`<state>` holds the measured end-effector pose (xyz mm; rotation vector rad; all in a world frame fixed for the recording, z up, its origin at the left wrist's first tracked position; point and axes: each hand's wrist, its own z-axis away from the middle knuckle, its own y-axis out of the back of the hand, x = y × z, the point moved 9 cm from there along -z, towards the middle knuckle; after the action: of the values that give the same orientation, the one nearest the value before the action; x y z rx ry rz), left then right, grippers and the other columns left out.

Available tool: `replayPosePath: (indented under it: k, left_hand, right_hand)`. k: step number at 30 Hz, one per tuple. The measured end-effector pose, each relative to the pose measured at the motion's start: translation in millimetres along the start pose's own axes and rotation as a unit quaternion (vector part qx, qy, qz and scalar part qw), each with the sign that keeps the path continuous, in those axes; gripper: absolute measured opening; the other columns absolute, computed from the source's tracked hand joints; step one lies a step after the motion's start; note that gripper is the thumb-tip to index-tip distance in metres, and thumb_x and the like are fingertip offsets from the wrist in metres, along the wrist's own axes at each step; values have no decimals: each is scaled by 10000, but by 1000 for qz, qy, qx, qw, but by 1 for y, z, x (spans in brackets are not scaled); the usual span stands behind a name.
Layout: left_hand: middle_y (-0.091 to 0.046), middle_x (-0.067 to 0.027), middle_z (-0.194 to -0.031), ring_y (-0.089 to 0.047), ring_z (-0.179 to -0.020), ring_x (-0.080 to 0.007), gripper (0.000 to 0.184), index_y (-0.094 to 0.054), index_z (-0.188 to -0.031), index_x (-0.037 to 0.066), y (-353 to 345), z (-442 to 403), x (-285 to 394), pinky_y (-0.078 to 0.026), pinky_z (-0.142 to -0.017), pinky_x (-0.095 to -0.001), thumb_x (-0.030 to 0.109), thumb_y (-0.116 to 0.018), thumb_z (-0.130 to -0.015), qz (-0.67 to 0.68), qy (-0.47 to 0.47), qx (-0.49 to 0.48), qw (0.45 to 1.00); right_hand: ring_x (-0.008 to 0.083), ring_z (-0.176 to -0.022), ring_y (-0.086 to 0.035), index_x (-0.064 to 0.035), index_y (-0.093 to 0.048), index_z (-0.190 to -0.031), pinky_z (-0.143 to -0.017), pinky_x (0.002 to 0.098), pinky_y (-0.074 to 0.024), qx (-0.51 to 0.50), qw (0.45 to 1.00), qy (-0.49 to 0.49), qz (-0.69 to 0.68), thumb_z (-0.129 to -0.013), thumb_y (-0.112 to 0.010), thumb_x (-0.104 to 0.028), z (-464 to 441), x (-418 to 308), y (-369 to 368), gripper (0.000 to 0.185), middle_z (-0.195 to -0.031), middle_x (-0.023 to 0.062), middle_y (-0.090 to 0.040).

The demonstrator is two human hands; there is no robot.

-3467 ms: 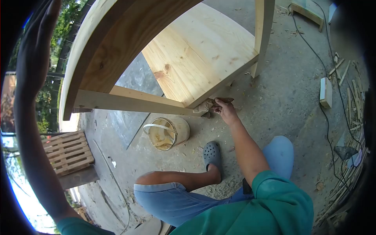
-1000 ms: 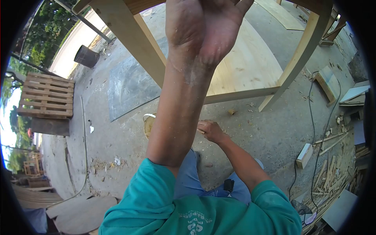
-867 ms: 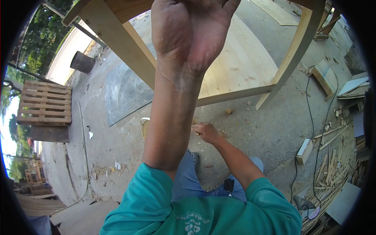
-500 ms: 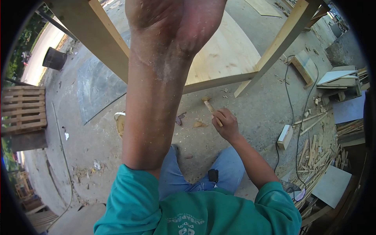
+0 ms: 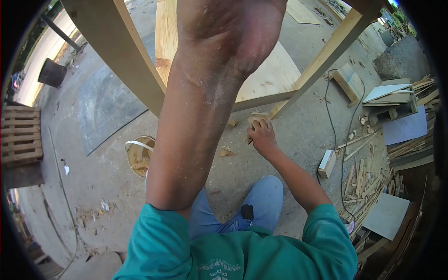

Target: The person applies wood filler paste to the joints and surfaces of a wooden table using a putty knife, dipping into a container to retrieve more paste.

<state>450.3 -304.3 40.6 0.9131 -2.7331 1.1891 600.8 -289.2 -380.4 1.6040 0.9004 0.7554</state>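
Observation:
My left arm reaches up close to the camera. The palm side of my left hand [image 5: 231,23] shows at the top edge, its fingers cut off by the frame, so what they touch is hidden. My right hand [image 5: 262,139] is closed around a flat, pale brush-like tool [image 5: 257,117], its broad end pointing away from me. That end is near the foot of a wooden leg [image 5: 322,58] of a wooden frame. A wide board [image 5: 268,84] joins the frame low down. A bucket [image 5: 133,158] with a white handle and yellowish-brown contents stands left of my forearm.
Curled scraps [image 5: 227,152] lie on the concrete floor. At right are a cable [image 5: 343,154], a white-topped block [image 5: 327,163] and piled wood offcuts [image 5: 366,179]. A dark sheet [image 5: 107,107], a black bucket [image 5: 52,73] and a slatted pallet [image 5: 21,133] are at left.
My right hand has moved slightly forward, and the tool has turned from edge-on to showing its broad face. The view has shifted, revealing more of the bucket. My left arm remains raised.

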Motion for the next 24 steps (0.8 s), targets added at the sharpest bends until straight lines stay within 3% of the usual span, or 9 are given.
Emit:
replayPosePath:
  k: [2, 5, 8, 14, 18, 24]
  left_hand:
    - [-541, -115, -1150, -488, -1147, -228, 178, -537, -1090, -15, 0, 2, 2, -370, -1105, -347, 115, -501, -974, 46, 15, -59, 997]
    - [-540, -112, -1148, -493, -1113, -217, 168, -538, -1083, -11, 6, -5, 4, -381, -1078, -336, 117, -491, -985, 17, -13, -101, 995]
    - [-539, -107, -1145, -494, -1093, -205, 167, -536, -1082, -11, 3, 3, 5, -381, -1069, -328, 120, -485, -991, 5, -27, -118, 993]
    - [-533, -114, -1155, -491, -1091, -205, 199, -523, -1116, -19, 3, 3, 5, -385, -1074, -341, 135, -474, -1001, 63, -14, -70, 995]
    - [-531, -121, -1165, -489, -1104, -213, 215, -515, -1132, -21, 5, 3, 3, -387, -1078, -348, 144, -476, -1001, 59, -10, -67, 996]
    - [-527, -131, -1180, -487, -1124, -225, 241, -504, -1156, -24, 12, 3, 0, -389, -1085, -358, 158, -478, -1000, 40, -13, -54, 998]
  right_hand:
    - [281, -1065, -555, -85, -649, -862, -915, 417, -496, -79, 996, 31, -24, -693, -730, -164, 5, -14, 18, 203, -1180, 115, -568]
    - [300, -1086, -543, -56, -641, -836, -972, 422, -469, -22, 995, 100, 12, -666, -736, -157, 11, -2, 67, 220, -1192, 136, -554]
    - [310, -1063, -557, -30, -628, -809, -970, 428, -477, -31, 994, 89, 47, -650, -738, -142, 19, 27, 76, 223, -1187, 158, -551]
    - [320, -1040, -578, -14, -650, -865, -924, 423, -501, -46, 999, 1, -8, -679, -705, -80, 24, 50, 52, 205, -1184, 157, -558]
    - [312, -1030, -598, -30, -667, -883, -883, 413, -517, 35, 998, -9, -41, -732, -665, -47, 17, 53, 76, 152, -1161, 136, -579]
    - [299, -1032, -608, -34, -674, -875, -871, 402, -522, 28, 997, -24, -63, -773, -650, -44, 46, 53, 13, 105, -1162, 121, -590]
